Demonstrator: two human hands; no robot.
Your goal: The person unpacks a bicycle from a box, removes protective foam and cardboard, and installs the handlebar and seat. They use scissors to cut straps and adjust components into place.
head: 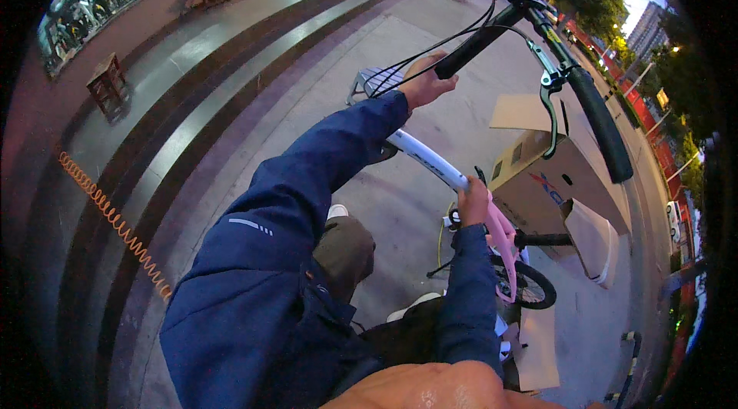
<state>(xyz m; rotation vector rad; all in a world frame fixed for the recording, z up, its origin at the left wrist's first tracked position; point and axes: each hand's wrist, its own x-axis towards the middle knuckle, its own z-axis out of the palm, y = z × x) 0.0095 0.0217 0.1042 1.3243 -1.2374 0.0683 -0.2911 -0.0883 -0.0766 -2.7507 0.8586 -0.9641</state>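
A bicycle with a white-to-pink frame stands tilted before me. My left hand closes around the lower end of the black tube below the handlebar; the arm hides part of the joint there. Black cables pass over that hand. My right hand grips the frame's lettered tube, where white turns to pink. A hand grip and a silver brake lever stick out at the upper right. Below the pink part shows a black-tyred wheel.
An open cardboard box stands right of the bicycle, a flat cardboard piece below it. Behind my left hand is a low grey stool. Steps run along the left, with an orange coiled hose and a wooden stool.
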